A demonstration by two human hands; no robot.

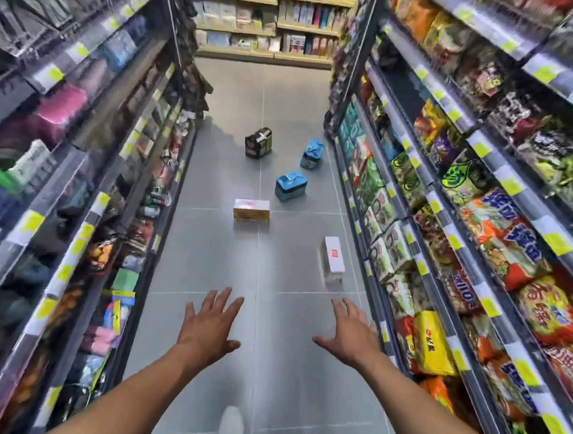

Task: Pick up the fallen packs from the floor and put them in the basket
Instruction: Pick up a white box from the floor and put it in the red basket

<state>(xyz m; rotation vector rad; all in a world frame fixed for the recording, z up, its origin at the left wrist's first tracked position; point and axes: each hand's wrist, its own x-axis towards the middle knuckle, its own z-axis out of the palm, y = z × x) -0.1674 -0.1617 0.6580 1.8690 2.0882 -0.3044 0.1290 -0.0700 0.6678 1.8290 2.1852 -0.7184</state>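
Several packs lie scattered on the grey tiled aisle floor ahead. Nearest is a white box with a red mark close to the right shelving. A yellow and pink box lies mid-aisle. Beyond it are two blue packs and a dark green pack. My left hand and my right hand reach forward over the floor, palms down, fingers spread, holding nothing. Both hands are well short of the packs. No basket is in view.
Tall shelves line both sides of the narrow aisle: household goods on the left, snack and noodle bags on the right. Another shelf closes off the far end. A white shoe shows at the bottom.
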